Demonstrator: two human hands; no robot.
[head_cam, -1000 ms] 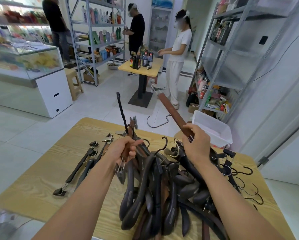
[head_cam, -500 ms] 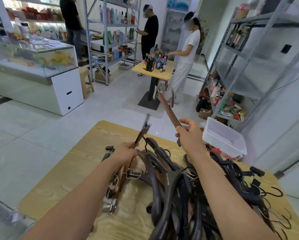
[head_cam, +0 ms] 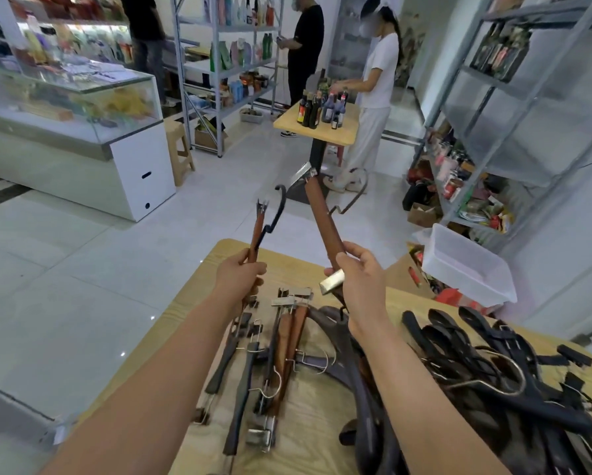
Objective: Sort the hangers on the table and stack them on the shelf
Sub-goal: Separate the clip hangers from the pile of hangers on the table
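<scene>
Both hands are up over the wooden desk (head_cam: 198, 303), each wrapped around 1 brown clip hanger: left hand (head_cam: 240, 276) grips a thin one (head_cam: 257, 231) with a black hook, right hand (head_cam: 358, 279) clamps a wider one (head_cam: 322, 221) tilted up-left. More clip hangers (head_cam: 281, 344) lie on the desk below, with a dark hanger pile (head_cam: 486, 378) to the right and a metal shelf (head_cam: 514, 108) beyond.
</scene>
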